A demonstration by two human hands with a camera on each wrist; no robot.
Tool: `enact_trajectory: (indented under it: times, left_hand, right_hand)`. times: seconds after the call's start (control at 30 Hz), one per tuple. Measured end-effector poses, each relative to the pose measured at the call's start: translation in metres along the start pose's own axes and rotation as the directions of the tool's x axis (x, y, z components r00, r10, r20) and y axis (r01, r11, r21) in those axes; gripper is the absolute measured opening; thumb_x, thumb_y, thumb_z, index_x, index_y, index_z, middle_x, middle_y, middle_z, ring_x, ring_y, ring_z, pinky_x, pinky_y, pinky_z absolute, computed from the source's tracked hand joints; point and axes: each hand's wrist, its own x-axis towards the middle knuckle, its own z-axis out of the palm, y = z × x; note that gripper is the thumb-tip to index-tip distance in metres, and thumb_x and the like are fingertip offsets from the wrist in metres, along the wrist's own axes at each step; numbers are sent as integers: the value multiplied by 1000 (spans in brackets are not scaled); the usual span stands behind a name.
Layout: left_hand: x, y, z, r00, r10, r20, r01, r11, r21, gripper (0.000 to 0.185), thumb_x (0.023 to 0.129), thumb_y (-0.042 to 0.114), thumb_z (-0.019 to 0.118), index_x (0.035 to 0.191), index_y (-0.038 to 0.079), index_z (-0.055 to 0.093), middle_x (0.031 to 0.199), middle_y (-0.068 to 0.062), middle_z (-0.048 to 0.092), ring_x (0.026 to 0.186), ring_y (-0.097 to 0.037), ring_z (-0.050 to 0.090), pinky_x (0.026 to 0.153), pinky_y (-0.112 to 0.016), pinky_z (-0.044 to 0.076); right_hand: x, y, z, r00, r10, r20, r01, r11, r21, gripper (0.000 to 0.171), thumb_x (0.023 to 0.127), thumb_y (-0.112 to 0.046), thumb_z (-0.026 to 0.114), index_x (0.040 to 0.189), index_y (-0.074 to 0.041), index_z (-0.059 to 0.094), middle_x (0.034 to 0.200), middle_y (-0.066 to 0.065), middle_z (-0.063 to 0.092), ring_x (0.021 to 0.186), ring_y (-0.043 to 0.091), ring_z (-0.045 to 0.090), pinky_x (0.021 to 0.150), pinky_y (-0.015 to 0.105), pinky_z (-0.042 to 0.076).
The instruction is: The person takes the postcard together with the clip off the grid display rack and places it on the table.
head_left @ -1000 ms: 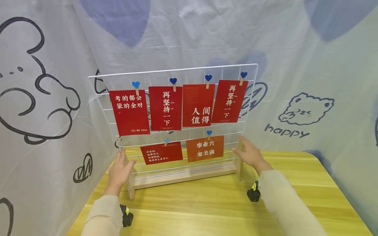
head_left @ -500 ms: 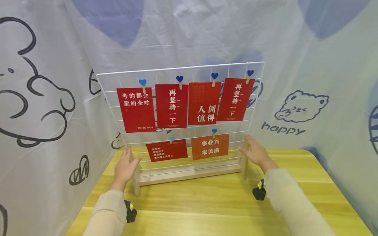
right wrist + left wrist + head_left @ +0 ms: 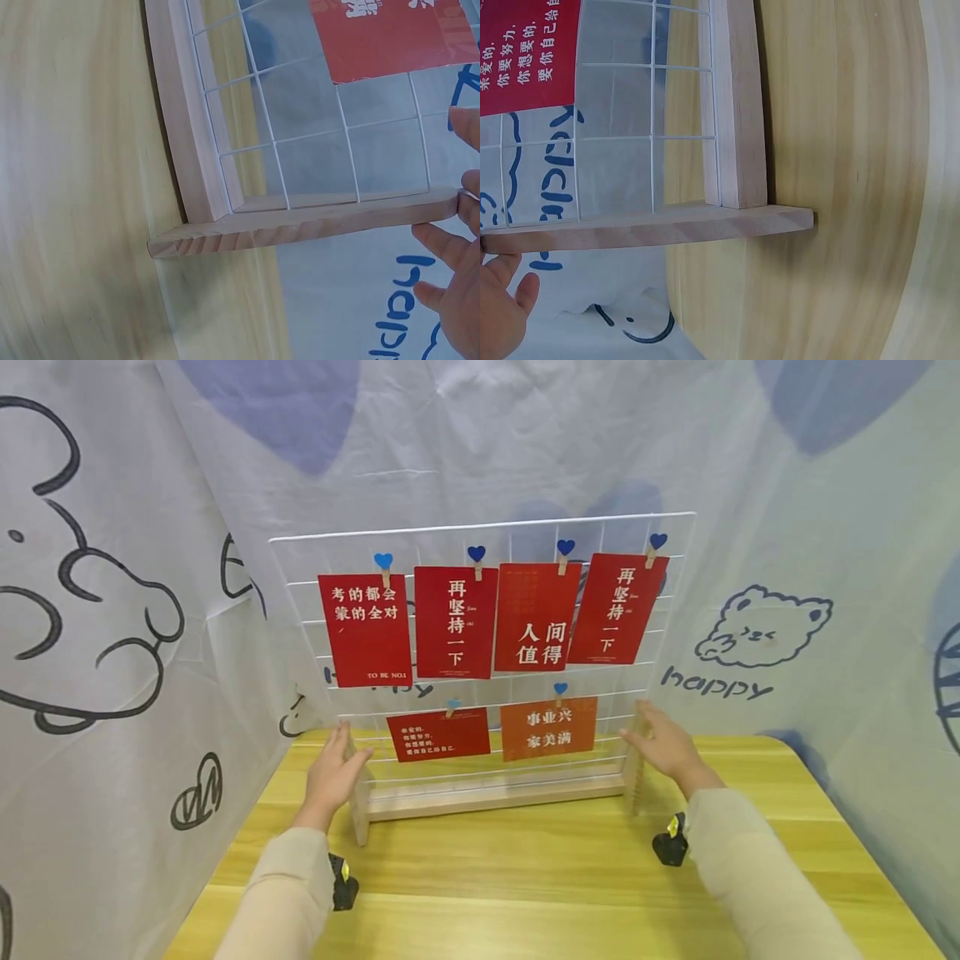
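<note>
Printed fabric backdrop point(image 3: 750, 527): white cloth with blue hearts, outline animals and the word "happy", hung behind and to both sides of the work area. Bench point(image 3: 540, 877): yellow wood-grain top, rounded far-right corner. Wire grid display stand point(image 3: 487, 539): white wire panel set upright in a pale wooden base rail with a cross foot at each end, standing on the far half of the bench, just in front of the backdrop. Red cards point(image 3: 457, 622): four in an upper row and two in a lower row, white Chinese lettering, each hung on the grid by a small wooden peg topped with a blue heart point(image 3: 476, 553). Left hand point(image 3: 335, 774): fingers straight and together, grip loose and flat, palm against the outer side of the stand's left foot; the left wrist view shows the fingertips point(image 3: 502, 300) at the foot's far end. Right hand point(image 3: 663, 745): fingers straight, grip likewise flat and holding nothing closed, laid against the outer side of the right foot; the right wrist view shows its fingertips point(image 3: 450, 247) touching the foot's end. Both forearms in pale beige sleeves point(image 3: 742, 877), each with a small black wrist unit point(image 3: 670, 846).
</note>
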Motion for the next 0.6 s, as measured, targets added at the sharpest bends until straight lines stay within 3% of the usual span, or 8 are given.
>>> enact_trajectory:
  times: [0.6]
  left_hand:
    - [1,1,0,1000,-10,12,10,1000,-22,67,88,39,38,138,9,5,142,-13,1,127,-35,5,96,-55,6]
  right_hand:
    - [-4,-5,-7,999,27,41,-29,998,47,72,88,-46,37,134,5,15,137,25,12,122,44,12,97,52,9]
